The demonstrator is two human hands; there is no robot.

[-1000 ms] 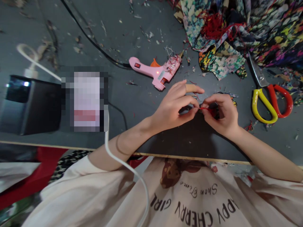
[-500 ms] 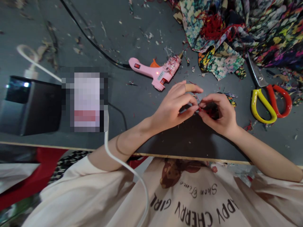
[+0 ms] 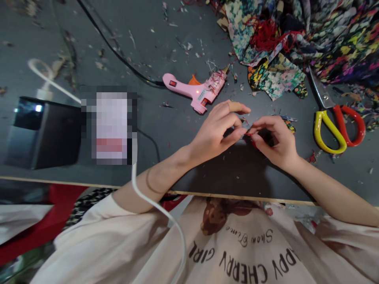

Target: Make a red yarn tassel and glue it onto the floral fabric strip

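Note:
Thumb and index finger of my left hand (image 3: pixel 220 128) pinch one end of a thin red thread (image 3: pixel 248 134). Facing it, my right hand (image 3: pixel 275 140) holds the thread's other side between thumb and fingertips, with part of a small dark and red piece showing in its palm. A short red stretch spans the small gap between the two hands. Just above my left hand lies a pink glue gun (image 3: pixel 192 90), its small light lit and thread bits stuck on its front. Scissors (image 3: pixel 331 126) with one yellow and one red handle rest to the right of my right hand.
Floral fabric (image 3: pixel 275 75) with tangled red thread (image 3: pixel 266 35) is heaped at the upper right. A black box-shaped device (image 3: pixel 53 134) and a blurred-out phone-like object stand at the left. A white cable (image 3: pixel 148 199) crosses my left forearm. Scraps litter the grey table (image 3: pixel 142 43).
My fingertips have moved slightly apart, my left hand shifting left, and the red thread now shows between them. The view has shifted slightly.

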